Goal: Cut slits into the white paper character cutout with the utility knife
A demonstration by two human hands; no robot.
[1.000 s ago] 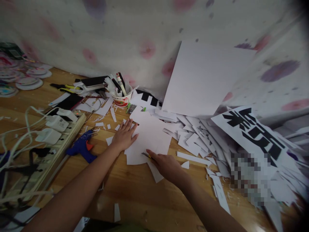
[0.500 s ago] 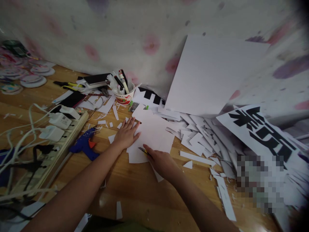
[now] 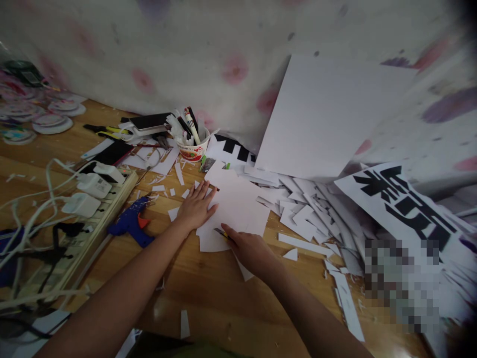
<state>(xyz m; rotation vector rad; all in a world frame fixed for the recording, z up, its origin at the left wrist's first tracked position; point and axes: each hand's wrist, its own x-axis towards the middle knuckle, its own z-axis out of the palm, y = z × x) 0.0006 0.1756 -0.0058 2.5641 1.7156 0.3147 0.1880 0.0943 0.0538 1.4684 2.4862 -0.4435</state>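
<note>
My left hand (image 3: pixel 196 208) lies flat, fingers spread, on the left edge of a white paper sheet (image 3: pixel 238 206) on the wooden table (image 3: pixel 208 293). My right hand (image 3: pixel 251 251) is closed round a small knife (image 3: pixel 220 232) with a yellow body, its blade tip resting on the sheet's lower part. Both forearms reach in from the bottom of the view.
A blue glue gun (image 3: pixel 130 223) and a power strip (image 3: pixel 93 199) with chargers and cables lie left. A cup of pens (image 3: pixel 192 144) stands behind. A large white board (image 3: pixel 328 114) leans on the wall. Paper scraps (image 3: pixel 305 214) and printed black-lettered sheets (image 3: pixel 406 204) pile right.
The knife hand has slid a little left along the sheet. The view has shifted slightly; the left hand stays pressed on the paper.
</note>
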